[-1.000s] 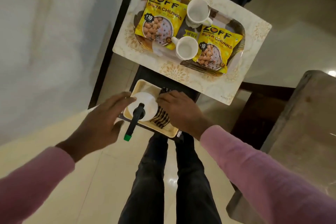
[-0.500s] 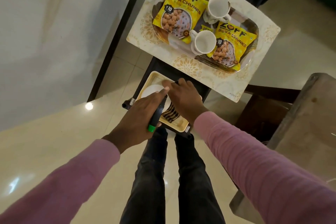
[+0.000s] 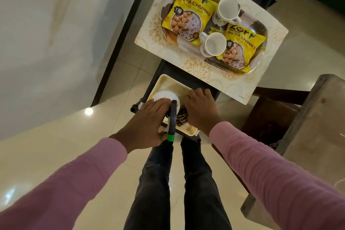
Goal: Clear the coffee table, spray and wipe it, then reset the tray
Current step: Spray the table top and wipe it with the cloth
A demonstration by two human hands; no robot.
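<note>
**Both hands down on the small tray, spray head aimed back at the legs**

The spray bottle [image 3: 164, 96] stands upright at the left of a small cream tray [image 3: 168, 84], which rests on a black stand [image 3: 169, 68] just in front of the person's legs. Seen from above, its black spray head [image 3: 173, 115] runs lengthwise from the white body toward the person. The green nozzle tip [image 3: 170, 138] points at the knees, away from the counter [image 3: 205, 73].

The left hand [image 3: 149, 117] holds the bottle, fingers wrapped over its white shoulder and pressed against the left side of the head. The right hand [image 3: 199, 110] lies on a striped cloth [image 3: 182, 120] beside the bottle, with knuckles bent and fingertips at the tray's far rim. Whether it actually grips the cloth cannot be told.

On the counter beyond, an oval serving tray [image 3: 260, 30] carries two yellow snack packets [image 3: 190, 15] [image 3: 240, 45] and two white cups [image 3: 228, 8] [image 3: 214, 45].
</note>
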